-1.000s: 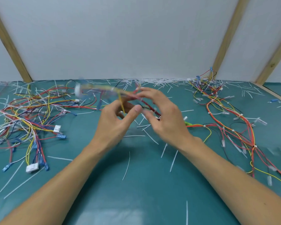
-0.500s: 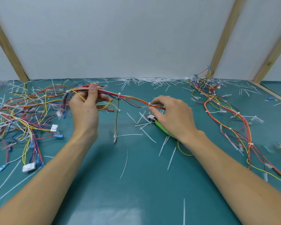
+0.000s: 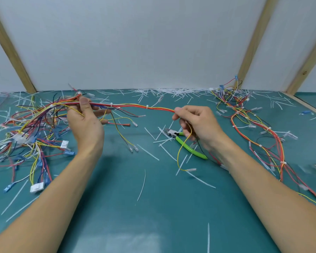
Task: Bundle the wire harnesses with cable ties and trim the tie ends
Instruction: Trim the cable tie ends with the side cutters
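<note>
A red, orange and yellow wire harness [image 3: 135, 106] stretches above the table between my two hands, with white cable ties [image 3: 147, 106] cinched along it. My left hand [image 3: 86, 123] grips its left part, thumb on top, where many loose wires fan out. My right hand [image 3: 195, 123] pinches its right end, and a yellow wire [image 3: 181, 152] hangs down from that hand. Green-handled cutters [image 3: 188, 146] lie on the mat just below my right hand, partly hidden by it.
A tangle of loose wires with white and blue connectors [image 3: 26, 136] covers the left of the teal mat [image 3: 153, 207]. A bundled harness [image 3: 263, 128] lies at the right. Trimmed white tie ends [image 3: 171, 92] litter the mat and the back edge by the white wall.
My hands have moved apart, pulling the harness out straight between them. My right hand has lifted off the cutters, which now lie in view on the mat.
</note>
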